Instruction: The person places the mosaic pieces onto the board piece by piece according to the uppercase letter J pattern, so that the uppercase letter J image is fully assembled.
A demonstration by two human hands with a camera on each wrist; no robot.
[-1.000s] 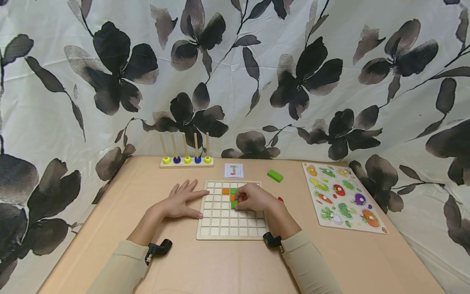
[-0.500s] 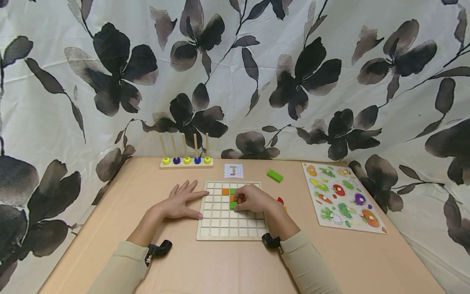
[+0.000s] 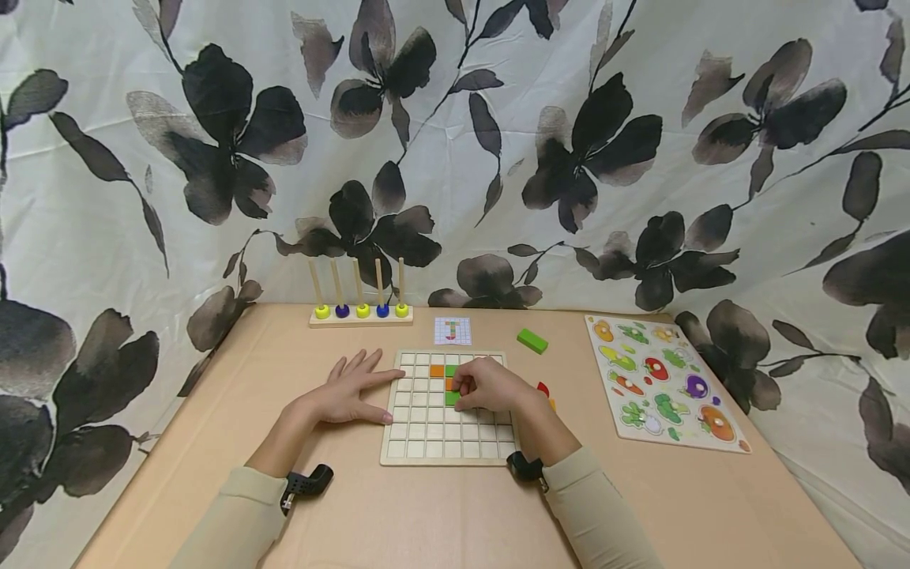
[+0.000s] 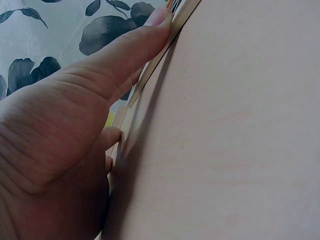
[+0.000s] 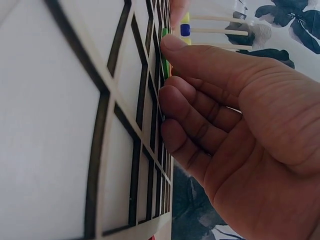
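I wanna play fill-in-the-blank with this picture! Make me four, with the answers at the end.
1. The hand with its fingertips at the coloured tiles is the ____ one.
2. The left hand touches the grid board's ____ edge.
3. The leftmost coloured tile is ____.
4. The peg stand has ____ upright pegs.

Missing words: right; left; orange; five.

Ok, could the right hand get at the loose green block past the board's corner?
Probably yes: the green block lies in the open beyond the right hand, with nothing seen standing between them. The hand is at a green tile, though, and would likely leave that first.
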